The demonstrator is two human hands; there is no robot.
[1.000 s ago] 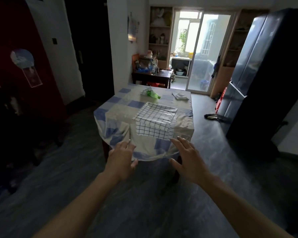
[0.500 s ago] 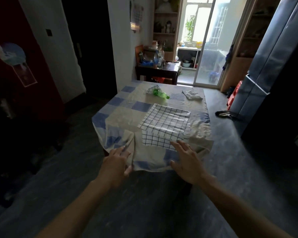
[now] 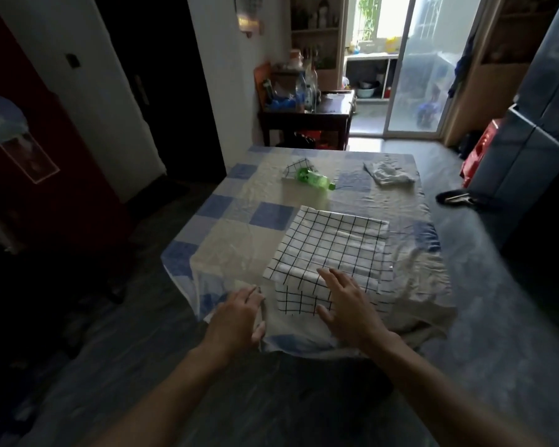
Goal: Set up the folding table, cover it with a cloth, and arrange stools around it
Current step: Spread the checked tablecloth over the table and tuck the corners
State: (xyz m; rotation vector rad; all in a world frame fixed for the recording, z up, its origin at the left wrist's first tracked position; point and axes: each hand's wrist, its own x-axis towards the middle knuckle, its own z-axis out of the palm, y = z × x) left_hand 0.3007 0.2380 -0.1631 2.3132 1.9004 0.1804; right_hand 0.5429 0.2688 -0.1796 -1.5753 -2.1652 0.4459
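A table stands in the middle of the room under a blue-and-cream checked cloth (image 3: 239,233) that hangs over its near edge. A folded white cloth with a black grid (image 3: 333,250) lies on the near part and droops over the edge. My left hand (image 3: 236,321) reaches the hanging checked cloth with straight fingers. My right hand (image 3: 349,304) lies flat on the grid cloth at the near edge, fingers spread. Neither hand grips anything.
A green plastic bottle (image 3: 313,179) lies on its side on the far part beside a small crumpled white cloth (image 3: 388,173). A dark side table (image 3: 307,119) with bottles stands behind. A tall dark fridge (image 3: 536,124) is at the right, a dark doorway at the left.
I have come closer to the table. Both hands moved forward from mid-air onto the near edge, the right one landing on the grid cloth.
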